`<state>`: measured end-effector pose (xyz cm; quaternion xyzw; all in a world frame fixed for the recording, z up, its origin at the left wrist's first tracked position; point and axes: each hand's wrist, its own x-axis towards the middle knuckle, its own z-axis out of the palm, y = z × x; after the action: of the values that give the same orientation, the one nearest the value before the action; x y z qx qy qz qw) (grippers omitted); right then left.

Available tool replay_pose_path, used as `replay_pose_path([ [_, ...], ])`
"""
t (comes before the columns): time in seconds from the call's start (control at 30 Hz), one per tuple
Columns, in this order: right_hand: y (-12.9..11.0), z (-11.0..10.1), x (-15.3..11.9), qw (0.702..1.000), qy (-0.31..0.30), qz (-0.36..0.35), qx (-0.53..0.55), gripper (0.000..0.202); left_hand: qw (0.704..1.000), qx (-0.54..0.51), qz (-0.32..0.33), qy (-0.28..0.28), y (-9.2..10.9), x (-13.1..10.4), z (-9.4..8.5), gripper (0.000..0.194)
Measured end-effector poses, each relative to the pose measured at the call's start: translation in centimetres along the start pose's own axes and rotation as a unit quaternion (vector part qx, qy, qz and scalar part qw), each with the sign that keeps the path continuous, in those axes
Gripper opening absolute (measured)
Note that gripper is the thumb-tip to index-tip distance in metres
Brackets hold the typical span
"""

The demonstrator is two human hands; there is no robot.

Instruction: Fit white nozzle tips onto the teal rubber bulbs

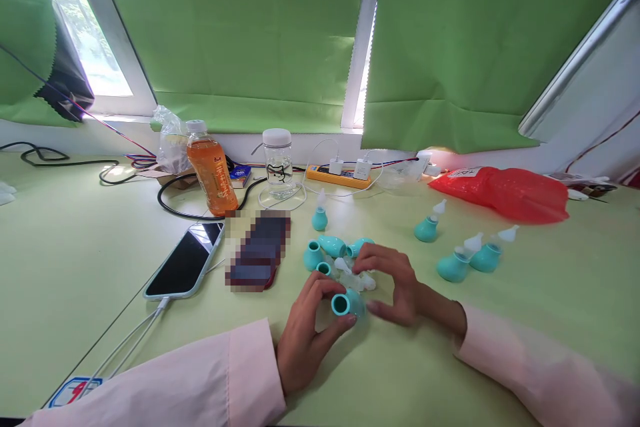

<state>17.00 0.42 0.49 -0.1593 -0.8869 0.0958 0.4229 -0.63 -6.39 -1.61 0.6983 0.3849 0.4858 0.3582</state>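
Note:
My left hand [311,333] holds a teal bulb [354,304] between thumb and fingers, its round opening facing left. Just right of it, my right hand [393,280] has its thumb and fingers apart, the fingertips at a small pile of clear and white nozzle pieces [353,275]. Behind my hands lie several loose teal bulbs [332,245], some on their sides. One bulb with a white nozzle [320,218] stands farther back. To the right are another such bulb [425,229] and a pair close together [453,267], all with pale nozzles tilted right.
On the left are a phone with a cable [183,263], a dark pixelated phone [260,250] and an orange drink bottle [212,173]. A clear bottle [279,163], a yellow power strip [338,177] and a red plastic bag [505,193] lie along the back of the green table [565,333].

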Motion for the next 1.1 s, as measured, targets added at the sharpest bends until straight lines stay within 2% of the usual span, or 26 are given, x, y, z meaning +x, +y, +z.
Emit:
replay_pose_path([
  [0.07, -1.2, 0.2, 0.2, 0.998, -0.017, -0.058, -0.011, 0.035, 1.0, -0.008, 0.008, 0.017, 0.0, -0.1, 0.0, 0.012],
  [0.13, -2.0, 0.5, 0.5, 0.995, -0.014, -0.086, -0.038, 0.036, 1.0, -0.009, 0.02, 0.019, -0.1, -0.2, -0.1, 0.013],
  [0.27, -2.1, 1.1, 0.5, 0.993, -0.003, -0.091, -0.077, 0.03, 0.999, -0.01, 0.03, -0.001, -0.5, -0.2, 0.0, 0.017],
  [0.4, -1.4, 0.8, 0.3, 0.99, 0.056, -0.09, -0.096, 0.031, 0.999, -0.011, 0.046, 0.014, -0.7, -0.5, 0.1, 0.032],
  [0.47, -0.6, 0.3, 0.5, 0.99, 0.084, -0.035, -0.109, 0.03, 0.999, -0.005, 0.05, 0.01, -0.6, -0.7, 0.1, 0.035],
  [0.53, 0.7, -0.2, 0.8, 0.985, 0.113, 0.05, -0.124, 0.027, 0.999, 0.003, 0.046, 0.0, -0.4, -0.8, 0.0, 0.031],
  [0.63, 3.5, -0.8, 0.7, 0.962, 0.145, 0.181, -0.144, 0.025, 0.999, 0.013, 0.032, -0.02, -0.2, -0.8, 0.0, 0.022],
  [0.77, 7.4, -0.6, -0.4, 0.921, 0.107, 0.335, -0.167, 0.027, 0.998, 0.013, 0.036, -0.041, -0.1, -0.7, 0.0, 0.016],
  [0.87, 8.7, -0.3, -1.1, 0.901, 0.048, 0.399, -0.166, 0.027, 0.998, 0.014, 0.043, -0.05, -0.2, -0.7, 0.1, 0.015],
  [0.93, 8.4, -0.2, -1.0, 0.895, 0.059, 0.391, -0.205, 0.035, 0.997, 0.016, 0.043, -0.054, -0.3, -0.7, 0.1, 0.015],
  [1.03, 6.6, 0.0, 0.2, 0.905, 0.091, 0.283, -0.304, 0.051, 0.997, 0.019, 0.042, -0.057, -0.4, -0.8, 0.0, 0.016],
  [1.1, 5.1, 0.4, 1.7, 0.922, 0.036, 0.201, -0.329, 0.049, 0.997, 0.02, 0.047, -0.06, -0.3, -0.8, 0.0, 0.017],
])
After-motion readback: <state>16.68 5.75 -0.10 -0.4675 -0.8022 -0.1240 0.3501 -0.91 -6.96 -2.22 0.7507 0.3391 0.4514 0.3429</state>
